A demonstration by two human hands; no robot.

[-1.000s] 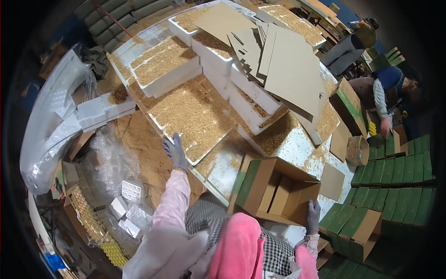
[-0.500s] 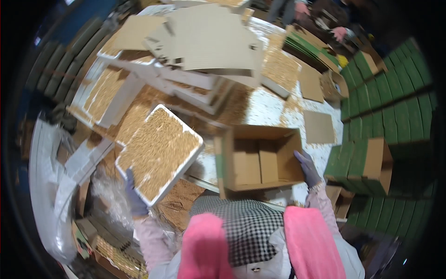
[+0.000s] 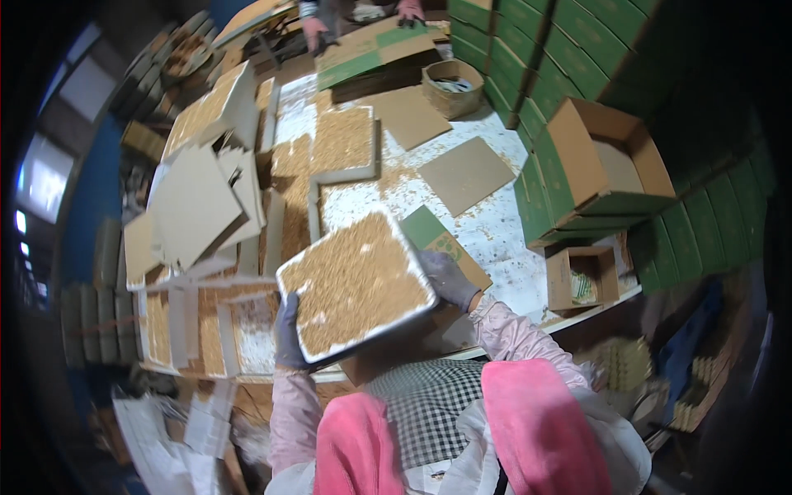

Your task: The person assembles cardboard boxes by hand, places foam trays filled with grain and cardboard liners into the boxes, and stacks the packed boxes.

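Note:
A white foam tray (image 3: 359, 280), filled level with tan, husk-like material, is held tilted in front of me. My left hand (image 3: 289, 334), in a purple-grey glove, grips its left edge, with the fingers partly under the rim. My right hand (image 3: 448, 279), gloved alike, is closed against the tray's right edge; its fingertips are partly hidden. Below and behind the tray lies a cardboard box (image 3: 445, 247) with a green printed side, mostly covered by the tray and my right hand.
Flat cardboard sheets (image 3: 466, 175) lie on the husk-strewn white table (image 3: 503, 247). More husk-filled trays (image 3: 342, 140) and cardboard pieces (image 3: 198, 202) are at left. Stacked green boxes (image 3: 569, 41) and an open carton (image 3: 606, 157) stand right. Across the table are another person's gloved hands (image 3: 313, 35).
The tray has moved right, from beside the open box to over it. My right hand has left the box's right side and come to the tray. The view has turned right.

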